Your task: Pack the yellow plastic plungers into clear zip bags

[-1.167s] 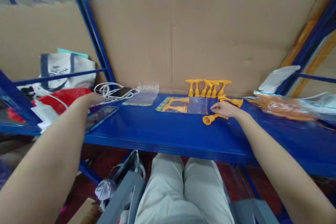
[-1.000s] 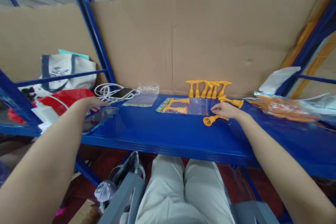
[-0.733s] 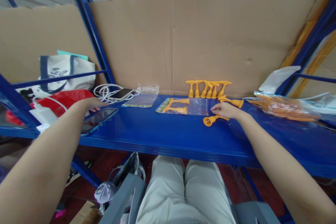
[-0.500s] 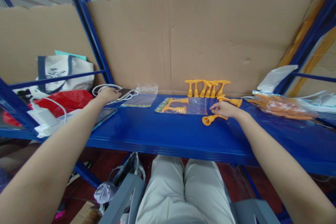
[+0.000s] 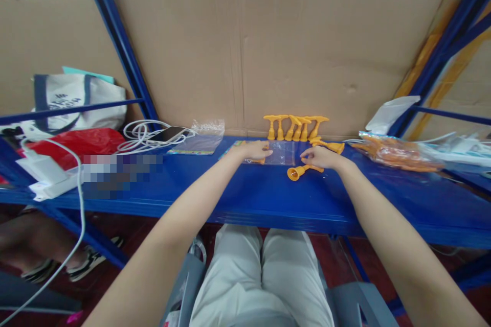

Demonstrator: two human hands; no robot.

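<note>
My left hand (image 5: 258,150) lies over the near-left part of a clear plastic bag (image 5: 282,154), its fingers closing on the bag; it covers most of the yellow plastic pieces (image 5: 258,161) inside. My right hand (image 5: 320,157) hovers at the bag's right end, thumb and forefinger slightly apart, with nothing visible between them. Under its fingers lies a loose yellow piece with a flared cup end (image 5: 294,173). Another such piece (image 5: 334,147) lies just behind the right hand. Several more T-shaped yellow pieces (image 5: 296,128) stand in a row against the cardboard.
A flat clear bag (image 5: 203,139) lies left of the work spot, beside a phone (image 5: 169,134) and coiled white cable (image 5: 140,135). A power strip (image 5: 57,184) and red bag (image 5: 88,143) are farther left. A bag of orange pieces (image 5: 399,153) lies right. Cardboard (image 5: 307,51) walls the back.
My left hand has moved right, from the phone and cable to the bag with yellow pieces. My right hand stays near the bag's right end. The view has shifted slightly.
</note>
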